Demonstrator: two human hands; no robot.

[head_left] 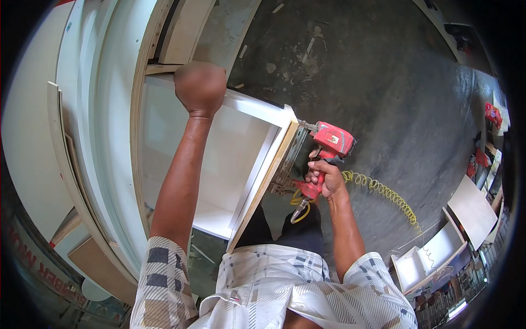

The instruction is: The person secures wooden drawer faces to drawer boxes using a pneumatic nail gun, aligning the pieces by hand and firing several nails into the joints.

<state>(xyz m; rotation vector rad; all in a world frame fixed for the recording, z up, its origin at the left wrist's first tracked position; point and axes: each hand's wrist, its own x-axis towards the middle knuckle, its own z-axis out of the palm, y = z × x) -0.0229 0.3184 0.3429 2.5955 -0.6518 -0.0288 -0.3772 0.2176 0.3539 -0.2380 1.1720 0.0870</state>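
Note:
A white open-topped cabinet box [208,137] with raw wooden edges stands in front of me. My left hand [200,89] is closed over its far side wall; the fingers are blurred and do not show clearly. In my right hand [324,176] is a red air nail gun [331,140], its handle wrapped by my fingers. The gun's nose reaches to the right edge of the box, near its far corner. At the handle's bottom is a metal fitting [300,209] with a yellow coiled air hose [383,192] that trails off to the right.
Long white panels [107,109] with plywood edges stand close on the left. On the right lie another white box [444,247] and a pale board [472,211]. Wood scraps [308,49] litter the dark floor [405,109] beyond the box.

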